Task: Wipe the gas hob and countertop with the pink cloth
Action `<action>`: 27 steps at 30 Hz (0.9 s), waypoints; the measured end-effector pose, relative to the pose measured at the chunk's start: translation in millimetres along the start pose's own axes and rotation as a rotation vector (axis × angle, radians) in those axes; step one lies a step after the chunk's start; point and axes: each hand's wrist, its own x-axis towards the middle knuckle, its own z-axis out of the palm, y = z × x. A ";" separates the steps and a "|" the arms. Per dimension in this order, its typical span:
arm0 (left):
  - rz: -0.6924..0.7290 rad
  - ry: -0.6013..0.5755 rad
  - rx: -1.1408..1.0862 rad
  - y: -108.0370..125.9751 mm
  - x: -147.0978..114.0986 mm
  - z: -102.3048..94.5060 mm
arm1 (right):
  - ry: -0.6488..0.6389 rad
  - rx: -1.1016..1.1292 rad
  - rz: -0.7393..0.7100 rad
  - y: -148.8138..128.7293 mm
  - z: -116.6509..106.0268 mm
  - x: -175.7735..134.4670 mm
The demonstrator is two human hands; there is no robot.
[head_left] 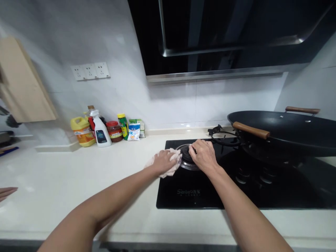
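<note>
My left hand (165,161) is closed on a pale, crumpled cloth (173,168) and presses it against the left edge of the black gas hob (194,201), beside the burner. My right hand (203,154) has its fingers curled over the right side of the burner cap (186,152), thumb towards the left. The metal ring (189,166) around that burner shows below the cap, with no pan support over it. My right hand hides part of the burner.
A big black wok (283,127) with wooden handles sits on the right burner. Behind the hob's middle lies a black pan support (225,138). Bottles, including a white spray bottle (101,131), line the wall. Another person's fingers (7,192) show at far left. A range hood (223,42) hangs above.
</note>
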 end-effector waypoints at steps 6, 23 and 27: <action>0.191 0.078 0.017 21.7 -79.2 -7.1 | -0.139 0.008 0.103 4.1 8.2 -1.4; 0.674 -0.100 -0.274 115.0 -89.5 -15.2 | -0.350 -0.018 0.131 12.3 6.7 -5.1; 0.631 -0.100 -0.331 102.3 -87.2 -14.8 | -0.365 0.008 0.107 5.6 2.7 -3.9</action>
